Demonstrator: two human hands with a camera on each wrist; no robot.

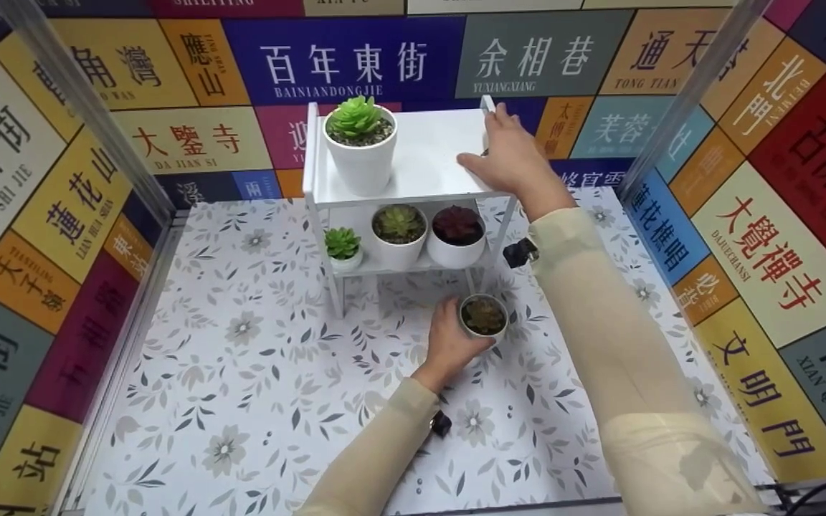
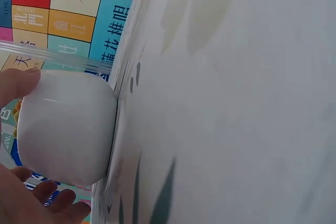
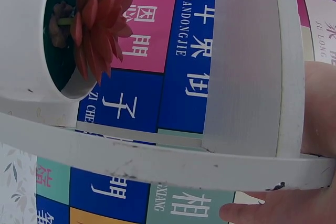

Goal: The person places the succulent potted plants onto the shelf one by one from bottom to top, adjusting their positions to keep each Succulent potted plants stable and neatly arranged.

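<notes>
My left hand point(image 1: 449, 344) holds a small white pot with a brownish-green succulent point(image 1: 485, 315) at its rim, thumb on one side and fingers on the other. In the left wrist view this pot point(image 2: 68, 127) stands upright on the tabletop. My right hand point(image 1: 517, 154) grips the right side rail of a white two-tier shelf point(image 1: 427, 154), its thumb over the top tier. A bright green succulent point(image 1: 359, 143) in a white pot stands on that tier's left. The lower tier carries a small green succulent point(image 1: 343, 245), a pale green one point(image 1: 399, 233) and a dark red one point(image 1: 457, 233).
The table point(image 1: 241, 387) has a white leaf-and-flower cover. Panels with Chinese lettering point(image 1: 345, 61) form walls behind and at both sides, with clear corner posts point(image 1: 97, 107). A dark cable point(image 1: 825, 491) lies at the lower right.
</notes>
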